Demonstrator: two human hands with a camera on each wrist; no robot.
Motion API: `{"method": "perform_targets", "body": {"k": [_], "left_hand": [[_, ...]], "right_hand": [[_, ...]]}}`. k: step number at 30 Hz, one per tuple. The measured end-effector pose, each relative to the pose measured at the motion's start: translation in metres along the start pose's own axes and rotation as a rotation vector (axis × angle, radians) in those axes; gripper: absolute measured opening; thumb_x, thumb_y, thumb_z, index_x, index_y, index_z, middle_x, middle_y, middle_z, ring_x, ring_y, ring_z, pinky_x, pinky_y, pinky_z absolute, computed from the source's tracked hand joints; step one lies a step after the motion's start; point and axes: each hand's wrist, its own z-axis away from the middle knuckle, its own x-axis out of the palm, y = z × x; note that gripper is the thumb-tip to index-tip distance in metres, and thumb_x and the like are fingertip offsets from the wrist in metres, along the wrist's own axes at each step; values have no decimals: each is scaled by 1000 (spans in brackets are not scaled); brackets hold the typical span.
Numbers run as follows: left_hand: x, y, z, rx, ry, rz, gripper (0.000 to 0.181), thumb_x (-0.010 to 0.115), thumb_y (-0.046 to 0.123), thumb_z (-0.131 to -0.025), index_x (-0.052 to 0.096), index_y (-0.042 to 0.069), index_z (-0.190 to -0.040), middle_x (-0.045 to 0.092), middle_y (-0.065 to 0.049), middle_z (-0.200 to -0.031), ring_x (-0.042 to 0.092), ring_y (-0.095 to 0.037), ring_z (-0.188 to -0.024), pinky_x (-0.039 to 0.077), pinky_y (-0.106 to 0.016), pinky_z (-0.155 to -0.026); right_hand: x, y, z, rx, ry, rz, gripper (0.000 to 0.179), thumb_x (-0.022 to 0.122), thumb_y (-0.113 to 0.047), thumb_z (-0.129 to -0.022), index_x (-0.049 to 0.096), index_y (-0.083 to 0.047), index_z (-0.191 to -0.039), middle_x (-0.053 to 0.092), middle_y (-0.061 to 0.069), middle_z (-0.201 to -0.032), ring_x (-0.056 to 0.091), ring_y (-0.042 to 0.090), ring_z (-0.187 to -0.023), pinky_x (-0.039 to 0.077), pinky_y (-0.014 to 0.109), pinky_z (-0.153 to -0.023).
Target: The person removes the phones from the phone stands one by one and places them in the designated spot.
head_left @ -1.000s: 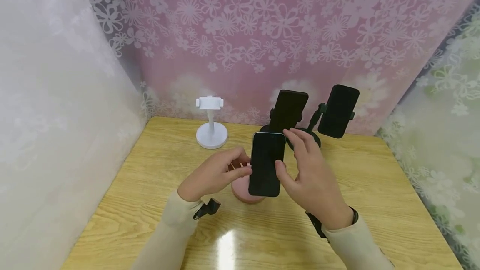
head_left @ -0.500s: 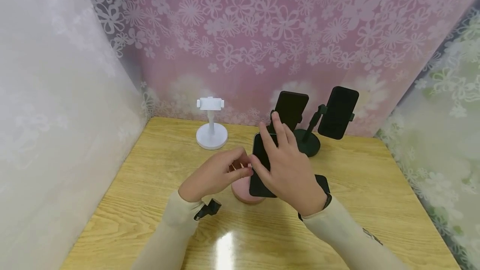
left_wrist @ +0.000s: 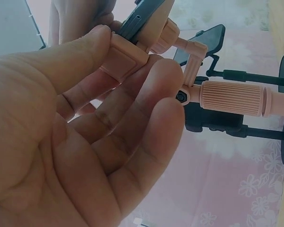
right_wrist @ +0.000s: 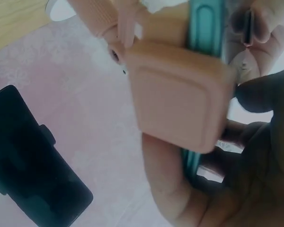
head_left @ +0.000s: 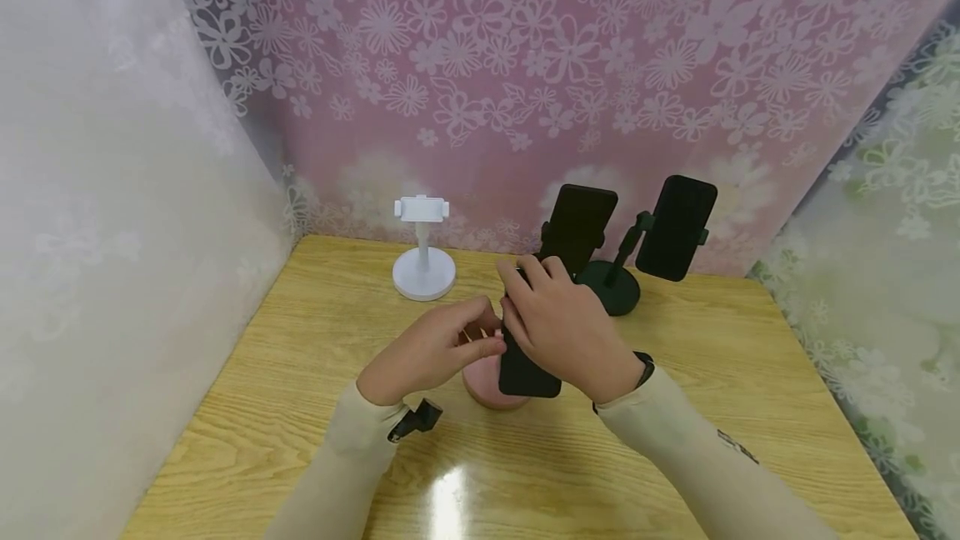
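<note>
A dark phone (head_left: 528, 377) sits in the clamp of a pink phone stand (head_left: 483, 386) at the middle of the table. My left hand (head_left: 431, 348) pinches the clamp's left end between thumb and fingers. The left wrist view shows that pink clamp end (left_wrist: 125, 61) against the phone's edge, with the ribbed stem beyond. My right hand (head_left: 570, 327) lies over the phone's upper right part, fingers bent over its face and edge. In the right wrist view, the other clamp end (right_wrist: 180, 99) covers part of the phone's side, and fingers curl about the phone below it.
A white phone stand (head_left: 422, 273) with nothing in its clamp stands at the back left. At the back right are two dark stands holding phones, one phone (head_left: 583, 219) behind my right hand and another phone (head_left: 677, 227) farther right. A pink flowered cloth (head_left: 480, 65) hangs behind the table.
My right hand has moved left from the phone's right edge across its face, and its fingers have bent down onto the phone. My left hand keeps its place on the clamp.
</note>
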Motion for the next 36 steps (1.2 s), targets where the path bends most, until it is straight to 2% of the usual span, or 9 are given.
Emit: {"method": "perform_targets", "body": {"k": [5, 11, 19, 30, 36], "left_hand": [[0, 0, 0, 5, 0, -8, 13, 65, 40, -102, 57, 29, -103, 64, 18, -101, 64, -3, -93, 55, -31, -78], [0, 0, -1, -4, -6, 9, 13, 65, 39, -103, 58, 28, -105, 64, 16, -103, 63, -4, -93, 54, -32, -79], [0, -1, -2, -28, -11, 22, 14, 66, 40, -102, 58, 28, -104, 65, 16, -102, 64, -3, -93, 55, -33, -78], [3, -1, -2, -23, -11, 14, 15, 65, 40, -103, 57, 28, -105, 65, 16, -103, 64, -3, -94, 55, -33, -78], [4, -1, -3, -15, -13, 20, 15, 64, 40, -103, 57, 27, -108, 65, 15, -104, 65, -3, -94, 56, -33, -79]], "right_hand": [[7, 4, -4, 9, 14, -7, 33, 61, -33, -104, 57, -4, -118, 53, 10, -93, 44, 27, -76, 38, 29, -44], [24, 4, -3, 72, 108, -2, 33, 62, -34, -99, 61, -5, -115, 52, 10, -88, 42, 26, -70, 33, 29, -41], [32, 3, -1, 83, 188, 27, 26, 57, -29, -97, 60, -6, -108, 46, 8, -82, 36, 24, -67, 27, 28, -40], [32, 2, 1, 95, 193, 48, 24, 58, -27, -97, 60, -6, -107, 47, 9, -83, 37, 24, -67, 28, 28, -40], [31, 1, 1, 103, 176, 55, 25, 51, -28, -100, 59, -6, -108, 47, 10, -85, 37, 24, -68, 28, 27, -39]]}}
